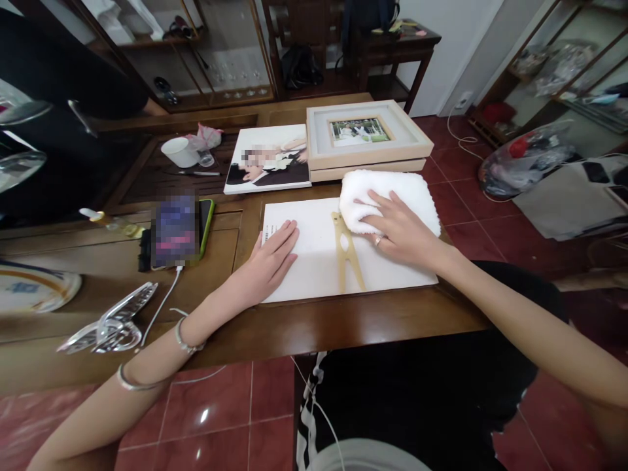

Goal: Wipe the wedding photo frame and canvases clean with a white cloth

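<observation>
A white rectangular panel (314,255) lies flat on the wooden table, with a small printed label partly visible near its left edge. My left hand (271,263) rests flat on the panel's left side, fingers stretched out, holding nothing. On the upper right part of the panel is a fluffy white cloth (422,196). My right hand (397,229) presses down on that cloth, its fingers sunk into the pile and a ring on one finger. Between my hands, a flat beige two-legged piece (342,252), shaped like a frame stand, lies on the panel, its top close to the cloth.
Behind the panel are a photo print (269,160) and stacked light-wood frames (318,140). To the left are a phone (207,226) on a cable, a dropper bottle (118,224), a silver butterfly-shaped object (115,320), a plate (63,288) and a white cup (180,154). Another person stands far left.
</observation>
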Demonstrator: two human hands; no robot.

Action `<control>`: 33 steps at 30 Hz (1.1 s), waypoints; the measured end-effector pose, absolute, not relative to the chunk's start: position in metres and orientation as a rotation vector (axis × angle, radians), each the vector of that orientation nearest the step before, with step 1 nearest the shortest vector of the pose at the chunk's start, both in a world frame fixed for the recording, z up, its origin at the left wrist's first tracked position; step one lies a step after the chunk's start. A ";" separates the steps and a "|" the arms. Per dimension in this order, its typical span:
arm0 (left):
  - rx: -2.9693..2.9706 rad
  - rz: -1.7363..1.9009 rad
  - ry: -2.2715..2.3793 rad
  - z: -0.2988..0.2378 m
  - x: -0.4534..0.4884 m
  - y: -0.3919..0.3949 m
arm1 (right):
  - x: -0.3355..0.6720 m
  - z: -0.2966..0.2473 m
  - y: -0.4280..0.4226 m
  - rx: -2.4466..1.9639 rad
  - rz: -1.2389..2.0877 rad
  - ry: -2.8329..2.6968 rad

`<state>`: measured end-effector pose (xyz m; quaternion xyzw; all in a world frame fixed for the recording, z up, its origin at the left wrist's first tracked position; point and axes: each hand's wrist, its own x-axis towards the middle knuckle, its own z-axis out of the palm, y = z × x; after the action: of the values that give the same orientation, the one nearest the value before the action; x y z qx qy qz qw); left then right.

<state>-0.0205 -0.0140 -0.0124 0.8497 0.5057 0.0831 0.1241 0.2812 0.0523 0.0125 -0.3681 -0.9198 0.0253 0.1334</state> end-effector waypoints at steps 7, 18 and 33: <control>2.501 0.258 1.465 -0.014 -0.020 -0.014 | 0.295 0.018 -0.021 -0.892 0.121 -2.753; 2.502 0.300 1.458 -0.015 -0.020 -0.015 | 0.298 0.034 -0.044 -0.731 0.403 -2.909; 2.499 0.250 1.466 -0.012 -0.021 -0.015 | 0.258 0.020 0.075 -0.980 0.292 -2.775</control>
<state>-0.0208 -0.0147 -0.0118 0.8535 0.5007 0.0855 0.1162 0.2578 0.0754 0.0202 -0.3300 -0.9343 0.0984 0.0918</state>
